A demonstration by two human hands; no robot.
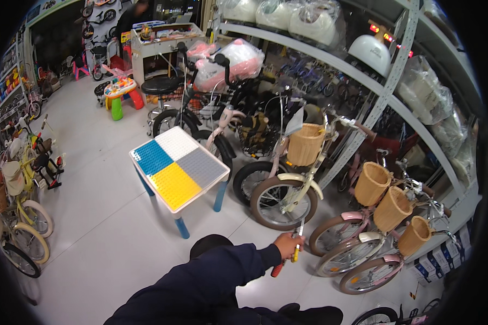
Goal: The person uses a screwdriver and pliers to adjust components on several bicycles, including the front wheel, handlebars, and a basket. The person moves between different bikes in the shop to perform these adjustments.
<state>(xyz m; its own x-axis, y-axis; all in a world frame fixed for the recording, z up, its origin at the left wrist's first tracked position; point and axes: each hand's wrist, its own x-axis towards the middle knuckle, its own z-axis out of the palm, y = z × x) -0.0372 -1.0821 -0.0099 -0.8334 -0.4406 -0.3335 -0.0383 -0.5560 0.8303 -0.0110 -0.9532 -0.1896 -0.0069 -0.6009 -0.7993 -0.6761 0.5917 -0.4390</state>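
The right hand (287, 245), extended on a dark sleeve (211, 281), was closed around pliers (290, 254) with red and yellow handles, held near the front wheel (283, 201) of a cream bicycle (303, 162) carrying a wicker basket (305, 143). The left hand was out of view. A small play table's tabletop (179, 167) stood nearby.

Bicycle wheel (283, 201) just beyond grip (288, 245)

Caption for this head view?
Right hand grips pliers beside a cream bicycle with wicker basket.
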